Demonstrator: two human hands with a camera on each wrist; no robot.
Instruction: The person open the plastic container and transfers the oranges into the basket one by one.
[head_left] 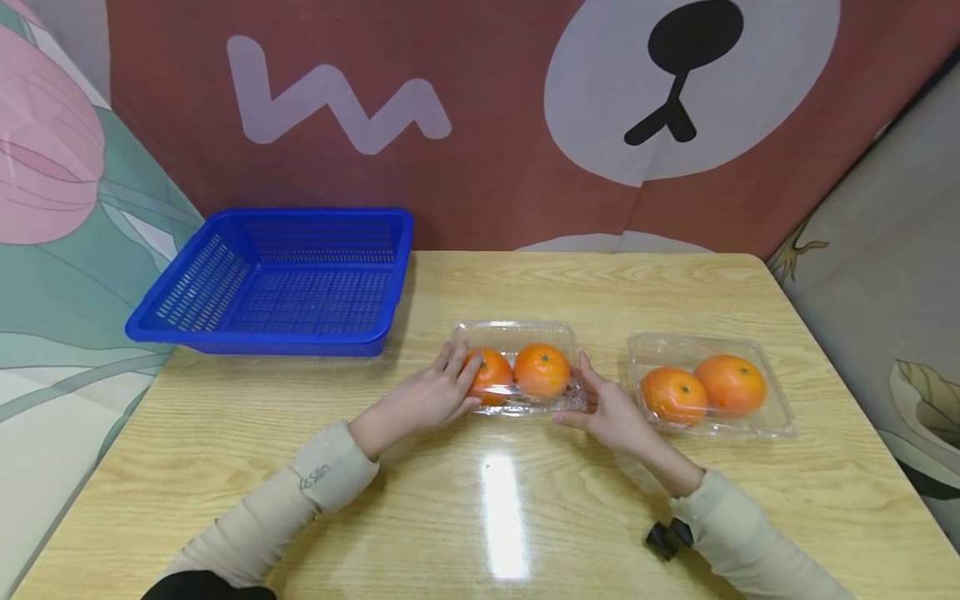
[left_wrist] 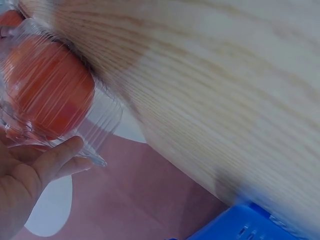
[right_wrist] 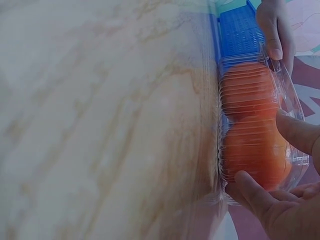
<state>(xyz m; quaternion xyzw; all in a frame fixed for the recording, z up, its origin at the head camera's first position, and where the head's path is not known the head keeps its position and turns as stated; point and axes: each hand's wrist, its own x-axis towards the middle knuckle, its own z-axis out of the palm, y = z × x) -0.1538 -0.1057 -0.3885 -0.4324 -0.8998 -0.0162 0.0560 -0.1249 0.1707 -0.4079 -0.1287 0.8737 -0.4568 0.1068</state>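
A clear plastic clamshell container with two oranges in it lies on the table between both hands. My left hand holds its left end, fingers over the lid and thumb at the near side. At the right end, my right hand grips the corner, its thumb toward the near edge. The right wrist view shows the right thumb and fingers against the ribbed plastic. A second clear container, also with two oranges, lies to the right of my right hand.
A blue plastic basket with slotted walls stands at the table's back left. The light wooden table meets a brown printed cloth behind. A small black object is by the right sleeve.
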